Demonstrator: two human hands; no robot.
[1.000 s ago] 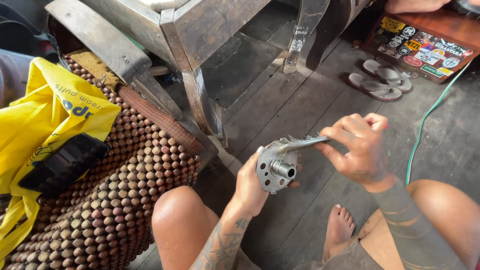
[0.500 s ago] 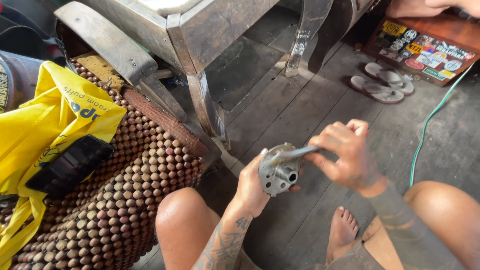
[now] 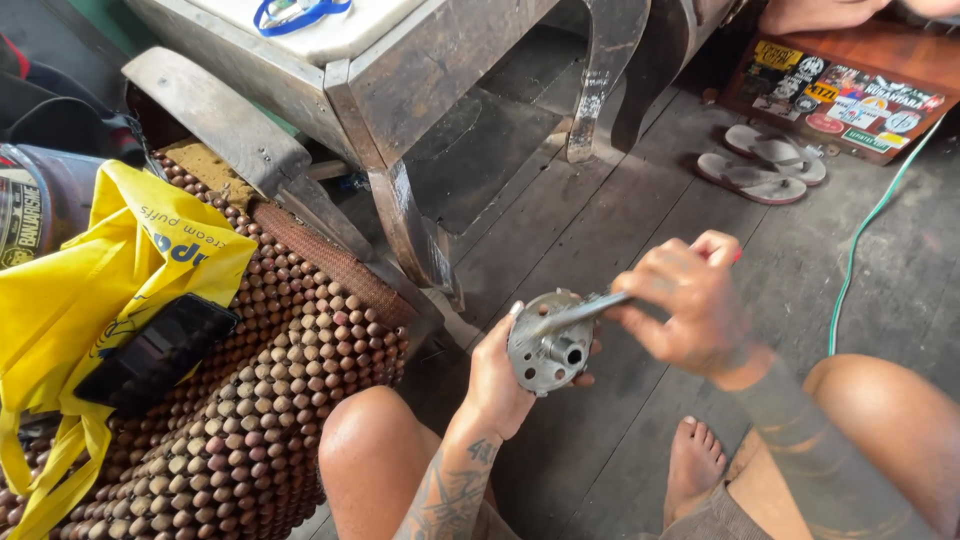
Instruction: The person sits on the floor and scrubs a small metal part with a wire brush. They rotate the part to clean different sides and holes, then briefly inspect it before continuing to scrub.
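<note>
Metal round part (image 3: pixel 548 352) gripped in left hand (image 3: pixel 495 380) faces upward; right hand (image 3: pixel 690 310) holds tool (image 3: pixel 575 313) slanting down-left.

Dark plank floor (image 3: pixel 600 230) carries flip-flops (image 3: pixel 765 165), green cable (image 3: pixel 870 225), perhaps a stickered board (image 3: pixel 850 100).

Bare floor planks (image 3: pixel 640 210) lie open from 12 to 2 o'clock of the hands, up to the sandals (image 3: pixel 765 165). At 10 to 11 o'clock the desk's leg (image 3: pixel 410 240) stands near. At 9 o'clock the beaded mat (image 3: pixel 250 400) and yellow bag (image 3: pixel 90 300) block the way. The person's knees (image 3: pixel 375 445) close off 5 to 7 o'clock. A green cable (image 3: pixel 860 235) crosses at 2 o'clock.
</note>
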